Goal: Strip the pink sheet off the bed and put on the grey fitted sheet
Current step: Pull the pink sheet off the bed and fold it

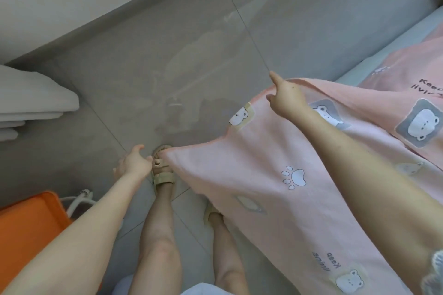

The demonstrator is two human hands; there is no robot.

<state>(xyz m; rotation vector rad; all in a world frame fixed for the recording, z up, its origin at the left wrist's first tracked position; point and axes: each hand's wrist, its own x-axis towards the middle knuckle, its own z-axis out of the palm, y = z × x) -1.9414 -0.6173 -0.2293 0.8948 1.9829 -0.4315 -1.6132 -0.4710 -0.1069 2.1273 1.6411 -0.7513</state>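
Pink sheet (275, 187) partly over right sandal (210, 212)

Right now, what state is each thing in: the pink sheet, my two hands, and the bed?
pink sheet: lifted and stretched between both hands, with its far part lying on the bed.
left hand: pinches the sheet's lower corner.
right hand: grips the sheet's upper edge, forefinger straight.
bed: a grey strip is uncovered along its edge beside the sheet.
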